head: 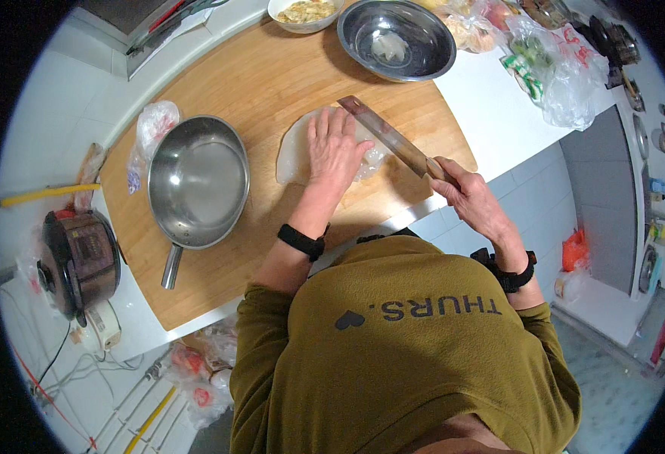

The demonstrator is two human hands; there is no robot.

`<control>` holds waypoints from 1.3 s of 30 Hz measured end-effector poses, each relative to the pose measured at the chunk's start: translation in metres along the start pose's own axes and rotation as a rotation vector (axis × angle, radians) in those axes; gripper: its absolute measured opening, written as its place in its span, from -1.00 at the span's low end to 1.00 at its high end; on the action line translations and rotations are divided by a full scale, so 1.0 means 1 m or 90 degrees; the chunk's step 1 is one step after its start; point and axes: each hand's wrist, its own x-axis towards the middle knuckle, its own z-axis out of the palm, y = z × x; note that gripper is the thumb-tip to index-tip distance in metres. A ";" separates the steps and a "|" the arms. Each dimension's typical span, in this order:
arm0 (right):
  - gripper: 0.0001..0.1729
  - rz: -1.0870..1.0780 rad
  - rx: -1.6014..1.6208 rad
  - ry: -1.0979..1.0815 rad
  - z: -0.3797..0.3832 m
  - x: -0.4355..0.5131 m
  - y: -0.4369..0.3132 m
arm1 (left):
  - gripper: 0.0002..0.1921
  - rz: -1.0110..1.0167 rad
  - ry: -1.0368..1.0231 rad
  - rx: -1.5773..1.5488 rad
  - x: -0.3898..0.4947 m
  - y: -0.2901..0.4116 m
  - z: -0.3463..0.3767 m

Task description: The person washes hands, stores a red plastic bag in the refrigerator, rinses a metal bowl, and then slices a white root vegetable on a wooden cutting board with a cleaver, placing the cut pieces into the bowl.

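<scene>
A thin, pale, translucent jelly-like slab (294, 148) lies flat on the large wooden board (287, 68). My left hand (335, 150) rests on top of it, fingers forward and somewhat apart, covering its middle. In my right hand (468, 190) is the wooden handle of a kitchen cleaver (386, 136). Its long blade slants up and left along the slab's right edge, the tip just beyond my left fingertips. Small cut pieces (371, 165) of the same pale material sit between my left thumb and the blade. Whether the edge touches the slab is hard to see.
Left of the slab stands a steel frying pan (207, 181), handle toward me. A steel bowl (423, 57) with pale pieces and a white bowl (305, 25) of food stand at the far side. Plastic bags (573, 85) crowd the right counter; an electric cooker (83, 264) stands left.
</scene>
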 end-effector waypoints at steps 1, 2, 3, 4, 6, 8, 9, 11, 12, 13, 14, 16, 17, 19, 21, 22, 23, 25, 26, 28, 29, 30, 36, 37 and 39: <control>-0.53 -0.019 -0.023 0.003 0.000 0.001 -0.001 | -0.41 -0.008 -0.011 -0.003 0.000 -0.001 0.002; -0.54 -0.018 -0.044 0.001 0.000 0.002 -0.002 | -0.40 -0.015 -0.019 -0.007 0.000 -0.003 0.004; -0.55 -0.017 -0.066 0.000 0.001 0.004 -0.003 | -0.41 -0.026 -0.032 -0.017 0.001 -0.004 0.005; -0.58 -0.027 -0.087 0.009 0.002 0.005 -0.005 | -0.41 -0.037 -0.043 -0.027 0.001 -0.005 0.006; -0.62 -0.039 -0.131 0.026 0.004 0.009 -0.009 | -0.43 -0.051 -0.063 -0.043 0.002 -0.007 0.008; -0.66 -0.030 -0.154 0.011 0.005 0.014 -0.012 | -0.44 -0.058 -0.083 -0.053 0.003 -0.007 0.009; -0.68 -0.026 -0.164 0.001 0.005 0.017 -0.014 | -0.45 -0.065 -0.097 -0.046 0.002 -0.007 0.010; -0.69 -0.039 -0.200 0.003 0.004 0.022 -0.017 | -0.47 -0.077 -0.133 -0.030 0.001 -0.005 0.010; -0.70 -0.046 -0.213 0.003 0.004 0.025 -0.019 | -0.47 -0.083 -0.131 -0.036 0.001 -0.005 0.010; -0.70 -0.049 -0.210 -0.002 0.003 0.028 -0.021 | -0.48 -0.088 -0.140 -0.045 0.001 -0.004 0.010; -0.70 -0.048 -0.205 -0.008 0.002 0.030 -0.022 | -0.48 -0.092 -0.149 -0.054 0.001 -0.003 0.010; -0.70 -0.048 -0.202 -0.019 0.000 0.034 -0.025 | -0.49 -0.097 -0.166 -0.055 0.002 -0.003 0.010; -0.70 -0.047 -0.203 -0.022 0.000 0.037 -0.026 | -0.49 -0.094 -0.167 -0.055 0.002 -0.002 0.009; -0.70 -0.047 -0.211 -0.033 0.001 0.042 -0.026 | -0.49 -0.103 -0.183 -0.053 0.002 -0.002 0.009; -0.70 -0.069 -0.215 -0.036 0.005 0.047 -0.024 | -0.50 -0.113 -0.172 -0.057 0.003 -0.003 0.009; -0.70 -0.044 -0.230 -0.044 0.009 0.050 -0.022 | -0.51 -0.121 -0.156 -0.061 0.003 -0.003 0.009; -0.69 -0.040 -0.236 -0.040 0.015 0.053 -0.020 | -0.52 -0.130 -0.153 -0.066 0.003 -0.004 0.009; -0.69 -0.028 -0.249 -0.035 0.031 0.060 -0.015 | -0.49 -0.131 -0.170 -0.078 0.003 -0.007 0.009; -0.69 -0.056 -0.246 -0.004 0.040 0.062 -0.011 | -0.48 -0.134 -0.182 -0.082 0.003 -0.008 0.010; -0.68 -0.053 -0.254 0.029 0.058 0.067 -0.003 | -0.49 -0.129 -0.198 -0.105 0.002 -0.010 0.010; -0.68 -0.047 -0.246 0.044 0.063 0.068 0.002 | -0.49 -0.122 -0.189 -0.111 0.002 -0.011 0.010; -0.67 -0.053 -0.228 0.056 0.067 0.069 0.007 | -0.50 -0.118 -0.197 -0.119 0.001 -0.011 0.010; -0.63 -0.050 -0.151 0.092 0.065 0.067 0.029 | -0.52 -0.068 -0.158 -0.155 -0.003 -0.013 -0.003; -0.62 -0.067 -0.124 0.089 0.062 0.067 0.030 | -0.52 -0.064 -0.154 -0.153 -0.003 -0.014 -0.006; -0.60 -0.077 -0.070 0.065 0.054 0.064 0.032 | -0.52 -0.055 -0.150 -0.159 -0.006 -0.015 -0.014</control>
